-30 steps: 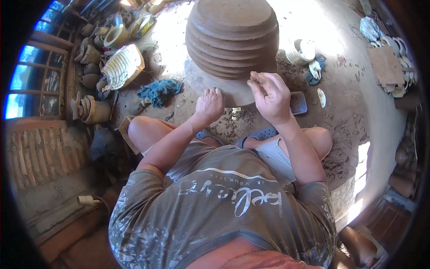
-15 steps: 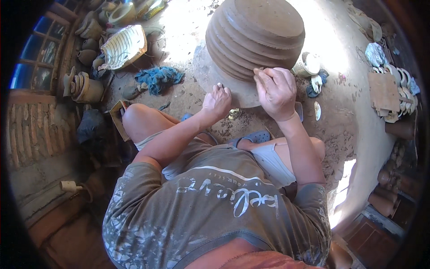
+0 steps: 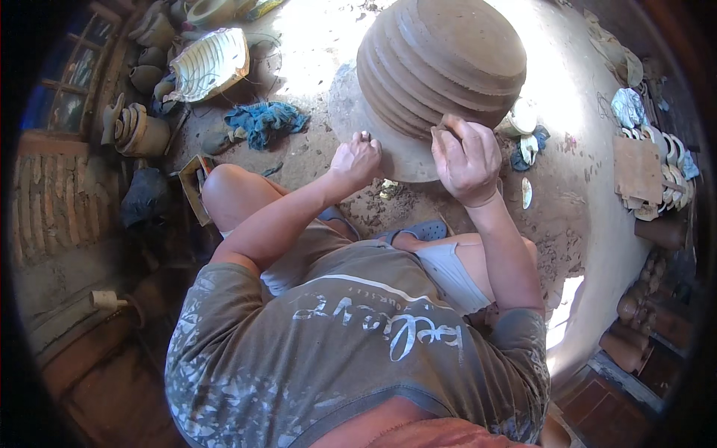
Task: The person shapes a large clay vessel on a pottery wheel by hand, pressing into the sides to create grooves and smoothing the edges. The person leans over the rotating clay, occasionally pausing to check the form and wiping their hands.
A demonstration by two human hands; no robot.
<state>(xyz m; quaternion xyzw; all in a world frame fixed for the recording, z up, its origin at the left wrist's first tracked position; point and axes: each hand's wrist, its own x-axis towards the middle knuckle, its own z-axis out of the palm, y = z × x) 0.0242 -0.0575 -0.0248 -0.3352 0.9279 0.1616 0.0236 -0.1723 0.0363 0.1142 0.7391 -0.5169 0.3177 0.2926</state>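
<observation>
A big brown clay pot [image 3: 441, 63] with ridges running round its side and a flat top stands on a pale round board [image 3: 351, 112]. At the pot's lower near edge is my right hand [image 3: 470, 160], thumb and fingers pinched together; a brown bit shows at the fingertips, too small to name. My left hand [image 3: 357, 159] is closed over the board's near left edge, apart from the pot. Something small and dark sits at its fingertips, and I cannot make out what it is.
A blue cloth [image 3: 265, 123] lies on the dirt floor to the left, near a ribbed white piece [image 3: 209, 66]. Pots and ring-shaped pieces [image 3: 138, 131] stand along the left wall. A pale container [image 3: 517, 119] is right of the pot. White curved pieces [image 3: 672, 179] stand farther right.
The pot sits slightly farther right and higher in the picture, as the whole view has shifted a little. My right hand stays by the pot's lower edge, my left hand by the board.
</observation>
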